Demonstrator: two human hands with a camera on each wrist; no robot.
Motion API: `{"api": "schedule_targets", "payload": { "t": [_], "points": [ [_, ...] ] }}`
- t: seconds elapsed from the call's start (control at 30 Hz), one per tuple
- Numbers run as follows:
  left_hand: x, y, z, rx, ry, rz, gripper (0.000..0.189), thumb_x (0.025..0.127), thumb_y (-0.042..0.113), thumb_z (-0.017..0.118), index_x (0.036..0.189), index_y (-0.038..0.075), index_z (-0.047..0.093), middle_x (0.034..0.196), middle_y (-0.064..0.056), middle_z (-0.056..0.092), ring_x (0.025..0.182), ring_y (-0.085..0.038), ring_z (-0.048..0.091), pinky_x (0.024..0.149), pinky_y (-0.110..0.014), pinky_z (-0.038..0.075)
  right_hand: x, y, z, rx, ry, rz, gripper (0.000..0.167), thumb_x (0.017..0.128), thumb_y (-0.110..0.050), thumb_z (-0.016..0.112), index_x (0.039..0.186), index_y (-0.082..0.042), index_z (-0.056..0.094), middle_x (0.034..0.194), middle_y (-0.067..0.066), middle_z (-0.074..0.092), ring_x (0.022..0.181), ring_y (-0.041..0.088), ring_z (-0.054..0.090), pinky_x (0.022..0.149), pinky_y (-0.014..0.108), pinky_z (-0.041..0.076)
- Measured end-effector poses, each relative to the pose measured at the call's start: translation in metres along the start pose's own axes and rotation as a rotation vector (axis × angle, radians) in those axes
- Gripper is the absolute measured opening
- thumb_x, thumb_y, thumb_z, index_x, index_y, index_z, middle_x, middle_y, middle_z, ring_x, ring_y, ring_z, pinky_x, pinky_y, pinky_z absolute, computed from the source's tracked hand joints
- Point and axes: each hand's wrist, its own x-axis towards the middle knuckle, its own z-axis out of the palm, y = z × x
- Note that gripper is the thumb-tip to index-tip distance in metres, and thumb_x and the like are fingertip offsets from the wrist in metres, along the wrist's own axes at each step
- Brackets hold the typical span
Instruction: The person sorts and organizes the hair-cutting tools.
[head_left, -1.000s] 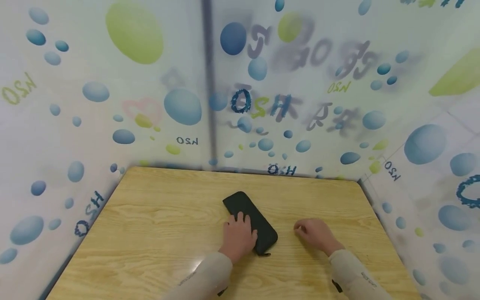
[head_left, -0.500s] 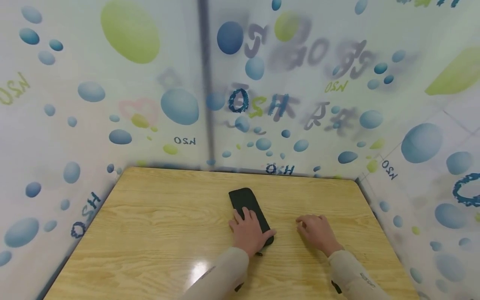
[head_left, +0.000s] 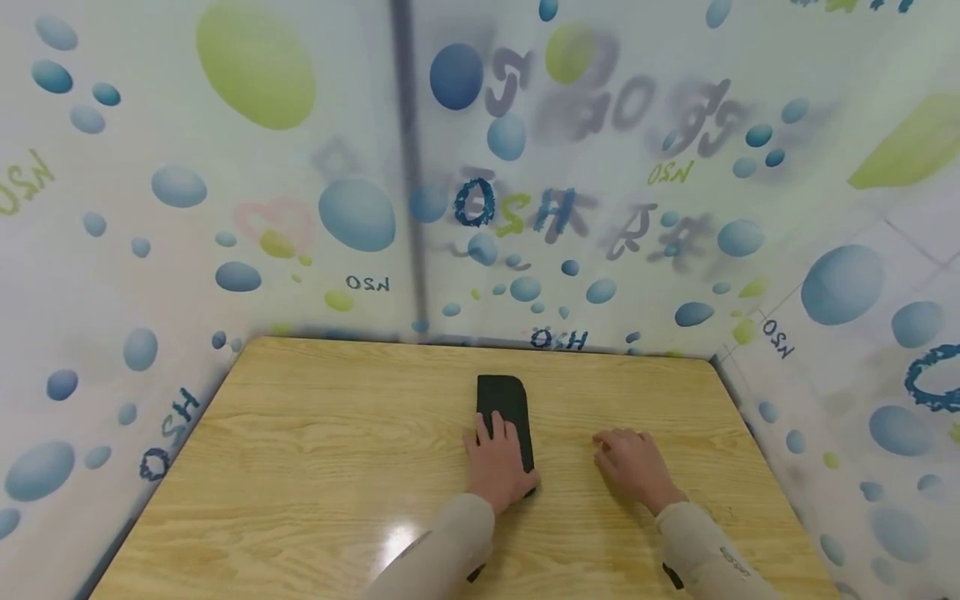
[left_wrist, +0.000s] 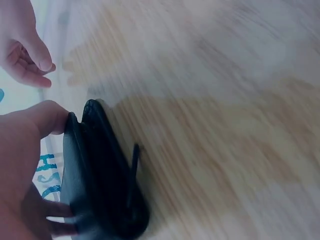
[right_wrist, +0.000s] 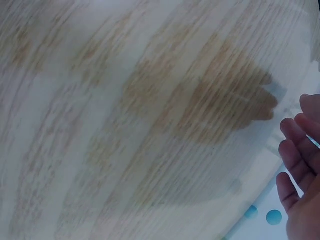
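Note:
A long black zip wallet (head_left: 504,397) lies on the wooden table, its long side pointing away from me. My left hand (head_left: 497,467) reaches over its near half and holds it across the width. The thumb bends against the right edge, while the fingers spread over the top and left edge. From the left wrist, the wallet (left_wrist: 95,180) shows its near end, with a narrow gap between its two covers and a thin zip pull (left_wrist: 134,172) sticking out. To the right, my right hand (head_left: 636,467) rests loosely curled near the tabletop, apart from the wallet and holding nothing.
The wood-grain table (head_left: 337,450) meets a wall (head_left: 360,125) at its back edge, patterned with blue and green bubbles and lettering. Similar patterned walls rise at the left and right sides. The right hand's dark reflection shows on the glossy tabletop (right_wrist: 150,125).
The wallet has turned from a slant to nearly straight away from me. My left hand moved right and forward, then its thumb came in against the wallet's edge. The right hand has barely moved.

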Motion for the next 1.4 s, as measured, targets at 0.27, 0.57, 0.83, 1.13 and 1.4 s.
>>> {"api": "schedule_targets", "payload": {
  "t": [0.27, 0.57, 0.83, 1.13, 1.4],
  "points": [
    [-0.002, -0.023, -0.003, 0.011, -0.049, 0.144, 0.087, 0.08, 0.062, 0.066, 0.148, 0.015, 0.04, 0.158, -0.004, 0.034, 0.147, -0.03, 0.029, 0.114, -0.06, 0.026, -0.001, 0.003, 0.0, -0.014, -0.007, -0.005, 0.022, 0.09, -0.022, 0.068, 0.109, -0.011, 0.071, 0.104, 0.007, 0.073, 0.099, 0.029, 0.066, 0.089, 0.051, 0.047],
    [-0.009, -0.041, -0.012, 0.169, -0.002, 0.29, 0.064, 0.088, 0.042, 0.068, 0.145, 0.024, 0.047, 0.152, 0.005, 0.045, 0.137, -0.019, 0.044, 0.114, -0.049, 0.032, -0.003, 0.003, -0.002, 0.006, -0.03, 0.009, 0.023, 0.09, -0.021, 0.068, 0.11, -0.01, 0.07, 0.106, 0.008, 0.072, 0.102, 0.03, 0.065, 0.091, 0.053, 0.046],
    [-0.011, -0.059, -0.014, 0.165, 0.058, 0.333, 0.051, 0.092, 0.018, 0.066, 0.14, 0.03, 0.053, 0.148, 0.012, 0.049, 0.135, -0.013, 0.048, 0.111, -0.046, 0.035, -0.005, 0.004, 0.002, 0.005, 0.002, 0.001, 0.022, 0.09, -0.021, 0.069, 0.11, -0.011, 0.071, 0.1, 0.005, 0.072, 0.097, 0.028, 0.066, 0.09, 0.053, 0.047],
    [-0.009, -0.08, -0.012, 0.079, 0.071, 0.394, 0.06, 0.089, 0.005, 0.067, 0.141, 0.03, 0.051, 0.15, 0.011, 0.046, 0.139, -0.014, 0.045, 0.114, -0.049, 0.033, -0.006, 0.004, 0.004, 0.011, -0.002, 0.007, 0.024, 0.091, -0.023, 0.068, 0.113, -0.013, 0.07, 0.104, 0.005, 0.072, 0.099, 0.028, 0.066, 0.089, 0.051, 0.047],
    [-0.007, -0.091, -0.007, 0.061, 0.076, 0.445, 0.064, 0.089, 0.001, 0.066, 0.144, 0.028, 0.049, 0.152, 0.009, 0.044, 0.141, -0.014, 0.042, 0.115, -0.047, 0.033, -0.005, 0.005, 0.005, 0.02, 0.0, 0.012, 0.024, 0.09, -0.021, 0.068, 0.113, -0.012, 0.07, 0.104, 0.005, 0.072, 0.1, 0.028, 0.066, 0.091, 0.053, 0.046]
  ]
}}
